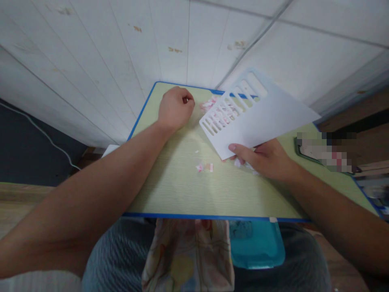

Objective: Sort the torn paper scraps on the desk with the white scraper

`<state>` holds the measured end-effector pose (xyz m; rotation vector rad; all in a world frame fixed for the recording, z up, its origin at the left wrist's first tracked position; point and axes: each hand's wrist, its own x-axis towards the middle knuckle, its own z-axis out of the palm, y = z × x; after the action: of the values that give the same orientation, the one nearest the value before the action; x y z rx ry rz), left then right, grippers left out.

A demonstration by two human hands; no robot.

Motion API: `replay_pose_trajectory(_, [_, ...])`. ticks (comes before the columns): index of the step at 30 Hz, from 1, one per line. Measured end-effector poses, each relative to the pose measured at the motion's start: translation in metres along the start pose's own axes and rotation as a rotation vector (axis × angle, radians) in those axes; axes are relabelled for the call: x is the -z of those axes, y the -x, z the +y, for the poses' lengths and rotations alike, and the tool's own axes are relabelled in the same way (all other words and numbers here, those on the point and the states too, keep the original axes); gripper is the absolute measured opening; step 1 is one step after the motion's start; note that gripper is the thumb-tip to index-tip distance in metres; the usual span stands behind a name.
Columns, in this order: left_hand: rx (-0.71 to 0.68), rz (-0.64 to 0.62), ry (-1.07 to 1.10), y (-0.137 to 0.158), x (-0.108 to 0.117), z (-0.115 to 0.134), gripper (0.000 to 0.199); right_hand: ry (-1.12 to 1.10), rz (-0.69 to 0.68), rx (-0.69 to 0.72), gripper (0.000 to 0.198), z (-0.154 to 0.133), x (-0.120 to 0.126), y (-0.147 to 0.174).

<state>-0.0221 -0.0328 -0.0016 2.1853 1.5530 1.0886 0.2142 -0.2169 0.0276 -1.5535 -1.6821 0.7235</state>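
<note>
White rectangular sheet of thin card or plastic, rounded slots cut along 1 side (264,115), is tilted over the tabletop; can't tell whether its lowest corner touches down. Right hand (261,159) pinches the near edge, thumb on top, fingers underneath. Should be light and smooth, semi-stiff; the narrow bars between slots look the weakest, so take hold at the solid part, as here, or use 2 hands if it flexes. Small pink-and-white scraps (209,104) lie heaped behind the slots, some showing through. Left hand (176,107) is loosely curled just beside the heap; can't tell if its fingertips pinch anything. A few loose pink bits (199,167) sit mid-table, crumpled whitish pieces (238,162) by the right hand. All on a pale yellow-green, blue-edged table (170,182). Below the near edge: translucent teal plastic box (258,247), patterned cloth (188,255). Behind: white plank wall (170,24).
</note>
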Motion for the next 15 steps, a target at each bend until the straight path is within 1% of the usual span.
replay_pose_trajectory(2, [0.001,0.005,0.005,0.0002,0.0002,0.0006,0.026,0.001,-0.020,0.010,0.040,-0.0006,-0.0011,0.0013])
replay_pose_trajectory(4, [-0.001,0.008,0.016,-0.0001,-0.0001,0.0007,0.024,-0.007,0.042,0.009,0.046,0.0023,0.0001,-0.0007])
replay_pose_trajectory(6, [-0.005,0.010,0.033,-0.0009,-0.0013,-0.0001,0.021,-0.015,0.114,-0.006,0.046,0.0056,0.0019,-0.0041])
replay_pose_trajectory(7, [-0.005,0.011,0.046,-0.0014,-0.0022,-0.0009,0.019,-0.015,0.129,-0.014,0.045,0.0066,0.0025,-0.0056])
replay_pose_trajectory(10, [-0.008,0.011,0.091,-0.0030,-0.0046,-0.0032,0.015,-0.015,0.109,-0.028,0.043,0.0065,0.0017,-0.0077])
replay_pose_trajectory(15, [-0.006,-0.004,0.128,-0.0037,-0.0045,-0.0034,0.015,-0.011,0.055,0.002,0.041,0.0026,-0.0036,-0.0071])
